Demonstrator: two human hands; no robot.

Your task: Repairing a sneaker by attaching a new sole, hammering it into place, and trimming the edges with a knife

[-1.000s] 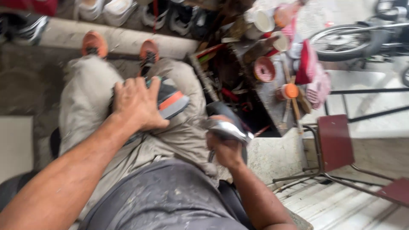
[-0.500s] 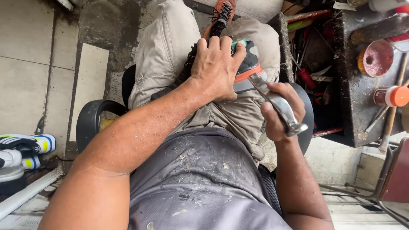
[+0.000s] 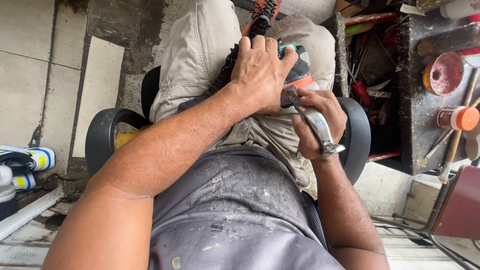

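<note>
A black sports shoe (image 3: 295,70) with an orange and grey sole lies on my lap, across beige trousers. My left hand (image 3: 260,75) presses down flat over the shoe and grips it. My right hand (image 3: 317,120) is closed around a shiny metal tool (image 3: 315,122), held just right of the shoe. The tool's thin tip touches the shoe's sole edge near my left thumb. The tool's butt end sticks out below my fist.
I sit on a black chair with armrests (image 3: 102,135). A dark cluttered workbench (image 3: 425,95) with tools, a red dish (image 3: 442,72) and an orange-capped bottle (image 3: 457,117) stands to the right. A red metal chair (image 3: 460,210) is at lower right. Sneakers (image 3: 22,160) lie at left on tiles.
The view has swung downward and steadied over my lap. My right hand has brought the metal tool up against the sole edge. My left hand stays on the shoe.
</note>
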